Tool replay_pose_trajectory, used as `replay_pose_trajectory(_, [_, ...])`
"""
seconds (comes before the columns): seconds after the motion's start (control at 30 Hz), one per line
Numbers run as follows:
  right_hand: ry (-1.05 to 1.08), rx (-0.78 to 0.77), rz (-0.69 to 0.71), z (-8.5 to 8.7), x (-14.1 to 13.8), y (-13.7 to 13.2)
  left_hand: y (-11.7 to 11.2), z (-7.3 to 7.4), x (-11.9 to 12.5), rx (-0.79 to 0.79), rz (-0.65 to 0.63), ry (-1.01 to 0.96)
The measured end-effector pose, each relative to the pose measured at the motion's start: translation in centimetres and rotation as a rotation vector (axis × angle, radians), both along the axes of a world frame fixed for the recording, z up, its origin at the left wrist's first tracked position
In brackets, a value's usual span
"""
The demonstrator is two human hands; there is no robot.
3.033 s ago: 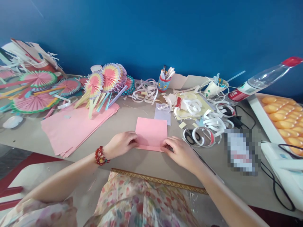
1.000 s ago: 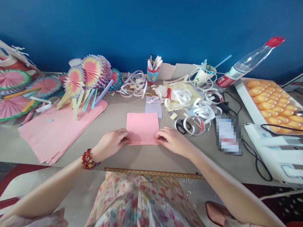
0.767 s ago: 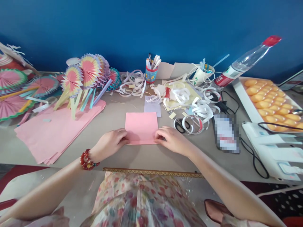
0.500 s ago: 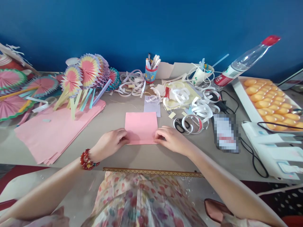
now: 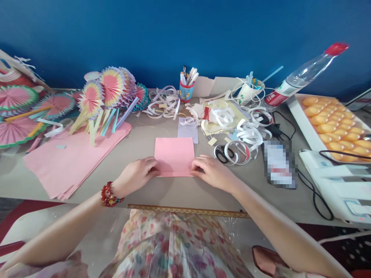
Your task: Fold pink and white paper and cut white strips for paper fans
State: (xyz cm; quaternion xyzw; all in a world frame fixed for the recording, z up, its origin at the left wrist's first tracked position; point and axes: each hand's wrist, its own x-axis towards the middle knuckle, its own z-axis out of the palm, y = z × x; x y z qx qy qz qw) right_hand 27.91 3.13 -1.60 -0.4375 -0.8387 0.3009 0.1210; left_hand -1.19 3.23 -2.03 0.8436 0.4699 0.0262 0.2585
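A small pink sheet of paper (image 5: 174, 154) lies flat on the grey table in front of me, with a narrow fold along its near edge. My left hand (image 5: 144, 170) pinches the sheet's near left corner between thumb and fingers. At the near right corner, my right hand (image 5: 205, 170) grips it the same way. Just beyond the sheet is a pale lilac piece of paper (image 5: 188, 130). Black-handled scissors (image 5: 221, 154) and a roll of tape (image 5: 242, 153) lie to the right of my right hand.
Folded paper fans (image 5: 111, 87) and a stack of large pink sheets (image 5: 75, 162) occupy the left. Behind stand a pen cup (image 5: 186, 92) and curled paper strips (image 5: 164, 102). On the right are a tilted plastic bottle (image 5: 304, 77), a power strip (image 5: 333, 185) and a tray of orange items (image 5: 292, 106).
The whole view has shifted slightly, so things appear a little further right. Both hands keep their hold on the pink paper's near corners, with no clear movement against it.
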Motion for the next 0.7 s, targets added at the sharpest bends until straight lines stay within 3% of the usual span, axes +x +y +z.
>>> replay_pose_trajectory(0.7, [-0.026,0.077,0.031,-0.75,0.15,-0.29,-0.09,0.50,0.32,0.022,0.004,-0.029])
